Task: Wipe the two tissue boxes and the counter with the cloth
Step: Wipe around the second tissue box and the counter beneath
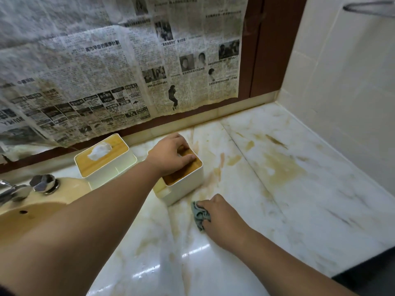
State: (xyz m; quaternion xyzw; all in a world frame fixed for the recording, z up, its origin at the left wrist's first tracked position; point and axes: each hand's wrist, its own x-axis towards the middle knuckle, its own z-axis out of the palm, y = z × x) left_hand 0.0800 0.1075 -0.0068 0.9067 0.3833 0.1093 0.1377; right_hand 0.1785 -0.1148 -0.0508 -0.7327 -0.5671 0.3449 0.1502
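Two white tissue boxes with wooden lids stand on the marble counter [288,189]. The left tissue box [106,161] has a tissue poking from its lid. My left hand [171,153] lies flat on the lid of the right tissue box [183,184], fingers stretched over the wood. My right hand [220,214] grips a crumpled grey-green cloth [199,215] and holds it down on the counter just in front of the right box. The cloth is partly hidden under my fingers.
Brown stains streak the counter to the right of the boxes. A beige sink [32,212] with chrome taps [42,183] sits at the left. Newspaper [128,71] covers the back wall. A tiled wall [346,92] closes the right side; the counter's front edge falls away at lower right.
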